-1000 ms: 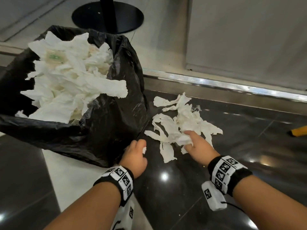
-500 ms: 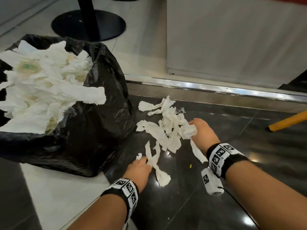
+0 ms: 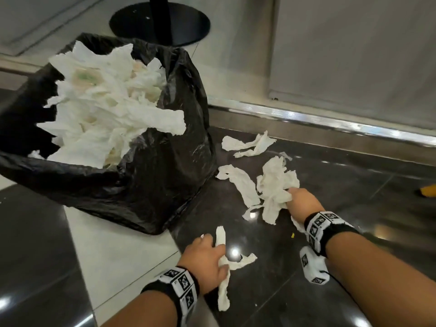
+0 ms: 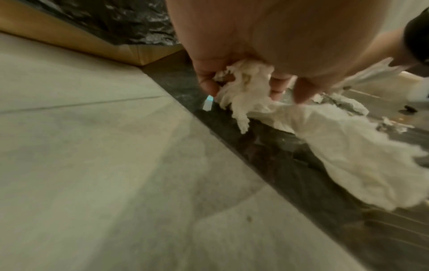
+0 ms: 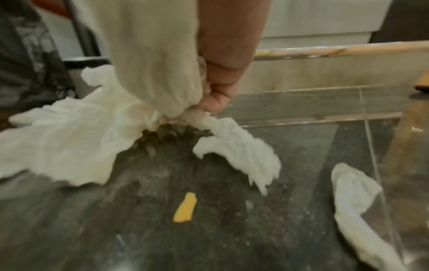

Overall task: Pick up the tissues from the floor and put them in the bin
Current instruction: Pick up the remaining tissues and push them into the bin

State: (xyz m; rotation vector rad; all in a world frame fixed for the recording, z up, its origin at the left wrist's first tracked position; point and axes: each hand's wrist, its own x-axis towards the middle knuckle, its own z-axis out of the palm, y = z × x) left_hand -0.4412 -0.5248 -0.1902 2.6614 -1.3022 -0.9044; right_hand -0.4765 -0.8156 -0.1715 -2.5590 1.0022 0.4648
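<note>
A black bin bag (image 3: 153, 185) heaped with white tissues (image 3: 106, 109) stands at the left. My left hand (image 3: 205, 258) grips a long strip of tissue (image 3: 223, 274) low over the dark floor, and its curled fingers (image 4: 209, 82) hold that tissue (image 4: 246, 89) in the left wrist view. My right hand (image 3: 299, 201) grips a bunch of tissues (image 3: 273, 192) just right of the bag; in the right wrist view its fingers (image 5: 216, 99) clench the bunch (image 5: 150, 73). Two loose tissues (image 3: 247, 145) (image 3: 236, 182) lie on the floor beyond.
A black round pole base (image 3: 160, 22) stands behind the bag. A metal threshold strip (image 3: 330, 123) runs along a grey wall panel (image 3: 354, 55). A small yellow scrap (image 5: 185, 207) and another tissue (image 5: 355, 201) lie on the dark tiles. A yellow object (image 3: 428, 191) shows at the right edge.
My right hand has gathered the pile into a bunch and lifted it. My left hand has closed on the long strip and drawn it toward me.
</note>
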